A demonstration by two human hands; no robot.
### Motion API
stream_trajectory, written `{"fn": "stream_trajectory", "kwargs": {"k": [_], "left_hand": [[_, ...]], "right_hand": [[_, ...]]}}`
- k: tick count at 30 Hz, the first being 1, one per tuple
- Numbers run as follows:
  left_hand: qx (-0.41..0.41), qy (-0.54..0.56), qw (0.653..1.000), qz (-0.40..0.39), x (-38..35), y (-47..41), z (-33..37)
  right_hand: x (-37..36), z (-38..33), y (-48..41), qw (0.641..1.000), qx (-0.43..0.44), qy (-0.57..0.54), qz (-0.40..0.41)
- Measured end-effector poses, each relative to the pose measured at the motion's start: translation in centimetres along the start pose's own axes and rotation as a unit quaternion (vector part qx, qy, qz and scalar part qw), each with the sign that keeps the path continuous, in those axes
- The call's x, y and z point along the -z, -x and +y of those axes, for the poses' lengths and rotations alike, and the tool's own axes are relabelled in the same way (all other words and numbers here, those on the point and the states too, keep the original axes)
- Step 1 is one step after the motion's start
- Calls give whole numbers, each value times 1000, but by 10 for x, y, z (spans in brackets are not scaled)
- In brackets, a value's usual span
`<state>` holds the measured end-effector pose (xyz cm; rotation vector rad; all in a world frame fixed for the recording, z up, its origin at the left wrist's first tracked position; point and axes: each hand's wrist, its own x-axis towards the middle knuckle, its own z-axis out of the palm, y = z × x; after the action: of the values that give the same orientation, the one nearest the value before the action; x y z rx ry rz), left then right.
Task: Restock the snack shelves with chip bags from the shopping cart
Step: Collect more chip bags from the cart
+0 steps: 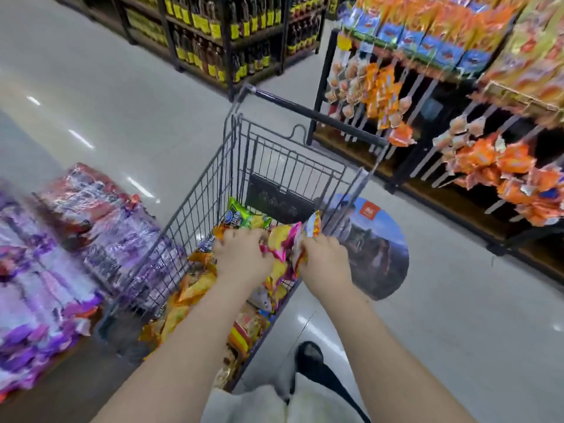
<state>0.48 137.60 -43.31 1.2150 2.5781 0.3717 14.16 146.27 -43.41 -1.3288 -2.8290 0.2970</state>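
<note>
A dark wire shopping cart (213,184) stands in the aisle, piled with chip bags in yellow, orange, pink and green. Both my hands reach into it. My left hand (244,254) lies on the pile with fingers curled over a pink and yellow chip bag (282,248). My right hand (325,261) pinches the edge of an orange and white chip bag (308,236) at the cart's right rim. The snack shelves (457,96) stand to the right, hung with orange packets and stacked with blue and yellow bags.
A stack of purple and red shrink-wrapped packs (61,239) sits on the floor left of the cart. Dark shelves of bottles (229,35) stand across the aisle. A round floor sticker (378,248) lies right of the cart. My shoe (311,358) is near the cart's back corner.
</note>
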Motion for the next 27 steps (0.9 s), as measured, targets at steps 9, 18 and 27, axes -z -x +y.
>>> {"fn": "stream_trajectory", "kwargs": {"k": [9, 18, 27], "left_hand": [[166, -16, 986, -25, -32, -120, -36], [338, 122, 929, -93, -117, -206, -75], [553, 491, 673, -10, -214, -283, -101]], "right_hand": [[-55, -23, -174, 981, 141, -10, -133], [-138, -5, -315, 947, 174, -26, -270], [-243, -19, -390, 907, 162, -28, -389]]}}
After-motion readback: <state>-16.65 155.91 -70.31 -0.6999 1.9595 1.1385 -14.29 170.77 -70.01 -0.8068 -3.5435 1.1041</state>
